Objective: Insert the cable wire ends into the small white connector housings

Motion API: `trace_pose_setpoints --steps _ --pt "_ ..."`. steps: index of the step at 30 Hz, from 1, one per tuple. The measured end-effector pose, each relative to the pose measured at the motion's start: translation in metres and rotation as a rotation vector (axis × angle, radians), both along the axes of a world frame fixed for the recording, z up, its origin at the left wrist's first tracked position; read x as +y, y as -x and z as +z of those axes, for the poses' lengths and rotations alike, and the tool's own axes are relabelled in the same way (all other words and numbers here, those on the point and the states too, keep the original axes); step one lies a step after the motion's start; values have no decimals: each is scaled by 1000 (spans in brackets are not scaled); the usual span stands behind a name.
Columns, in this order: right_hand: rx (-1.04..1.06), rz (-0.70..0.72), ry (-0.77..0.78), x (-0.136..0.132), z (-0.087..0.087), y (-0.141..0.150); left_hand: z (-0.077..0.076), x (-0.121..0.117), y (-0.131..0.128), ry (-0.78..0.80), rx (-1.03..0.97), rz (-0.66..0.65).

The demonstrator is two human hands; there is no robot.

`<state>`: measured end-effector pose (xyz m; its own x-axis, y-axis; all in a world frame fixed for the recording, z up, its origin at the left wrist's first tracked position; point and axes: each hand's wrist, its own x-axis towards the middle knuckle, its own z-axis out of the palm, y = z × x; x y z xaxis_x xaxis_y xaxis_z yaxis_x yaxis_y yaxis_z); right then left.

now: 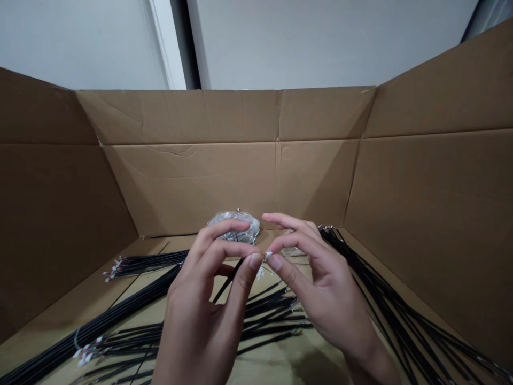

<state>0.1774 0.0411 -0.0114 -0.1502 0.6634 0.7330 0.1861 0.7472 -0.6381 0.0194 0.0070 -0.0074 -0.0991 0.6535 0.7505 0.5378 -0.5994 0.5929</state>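
Between thumb and forefinger, my left hand (216, 283) pinches the end of a black cable (227, 280), whose length runs down behind the fingers. Facing it, my right hand (320, 278) holds a small white connector (268, 255) in a thumb-and-forefinger pinch. The two sets of fingertips almost meet, with the connector at the cable's wire end. Whether the wires sit inside the connector is too small to tell. Other fingers of both hands are raised and bent.
Black cables with white ends lie below the hands (276, 310), in a tied bundle (132, 299) at left and in a long bunch (385, 299) at right. A clear plastic bag (248, 227) lies at the back. Cardboard walls (192, 182) surround the surface.
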Motion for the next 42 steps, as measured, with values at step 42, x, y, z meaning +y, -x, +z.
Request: trace_pose_setpoints --steps 42 --pt "-50 -36 -158 1 -4 -3 0 -3 0 -68 15 -13"
